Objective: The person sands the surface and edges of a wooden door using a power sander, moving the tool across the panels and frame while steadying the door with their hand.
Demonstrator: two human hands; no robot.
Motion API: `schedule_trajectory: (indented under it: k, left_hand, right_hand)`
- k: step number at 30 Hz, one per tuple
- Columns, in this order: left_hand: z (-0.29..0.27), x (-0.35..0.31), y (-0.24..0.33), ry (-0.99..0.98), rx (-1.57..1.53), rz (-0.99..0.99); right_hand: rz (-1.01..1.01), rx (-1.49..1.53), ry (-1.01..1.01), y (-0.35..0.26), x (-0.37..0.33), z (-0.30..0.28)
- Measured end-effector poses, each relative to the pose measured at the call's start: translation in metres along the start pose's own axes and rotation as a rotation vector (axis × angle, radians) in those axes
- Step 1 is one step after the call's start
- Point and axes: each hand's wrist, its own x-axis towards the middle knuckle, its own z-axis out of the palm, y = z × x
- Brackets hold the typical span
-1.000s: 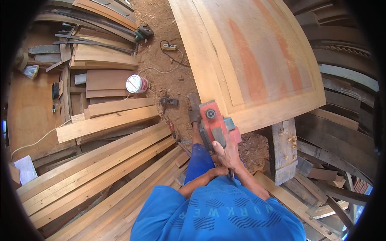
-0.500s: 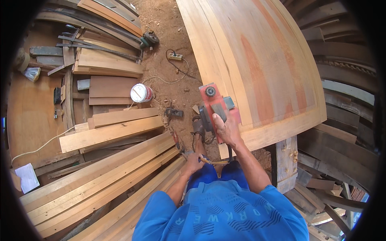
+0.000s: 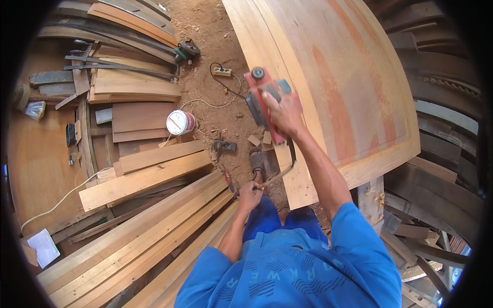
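Note:
My right hand is wrapped round the handle of a red electric planer with a round black knob at its front. The planer rests along the left edge of a large wooden door panel, on its pale frame strip. A power cord runs from the planer's rear down toward my left hand. That hand is closed round the cord, low in front of my legs and clear of the panel.
Long pale planks lie at the lower left. A white bucket, a power strip, a green angle grinder and a dark hand tool are on the dusty ground. More boards are stacked at right.
My right hand has pushed the planer forward along the panel's left edge, away from me. My left hand, still on the cord, has shifted slightly up.

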Motion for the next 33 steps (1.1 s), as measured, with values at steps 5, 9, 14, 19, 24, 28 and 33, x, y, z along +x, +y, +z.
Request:
schedule_trajectory:
  k: [5, 9, 14, 19, 24, 28, 33]
  left_hand:
    - [-0.009, 0.027, 0.046, -0.137, -0.017, -0.181]
    - [-0.016, 0.022, 0.04, -0.116, -0.04, -0.115]
    - [-0.016, 0.0, 0.024, -0.281, 0.104, -0.168]
    - [-0.002, -0.045, 0.003, -0.417, 0.142, -0.074]
    - [0.016, -0.092, 0.007, -0.648, 0.223, 0.016]
    - [0.03, -0.119, 0.007, -0.778, 0.304, 0.073]
    - [0.024, -0.116, -0.001, -0.695, 0.276, 0.029]
  right_hand:
    - [-0.118, -0.134, 0.019, -0.002, 0.098, -0.008]
    - [0.149, 0.23, -0.038, -0.023, 0.073, -0.024]
    - [0.158, 0.262, -0.064, 0.0, -0.036, -0.062]
    - [0.161, 0.141, -0.08, 0.042, -0.18, -0.08]
    - [0.392, 0.108, -0.195, 0.06, -0.331, -0.106]
    - [0.305, 0.198, -0.128, 0.062, -0.401, -0.114]
    - [0.374, 0.072, -0.147, 0.062, -0.375, -0.1]
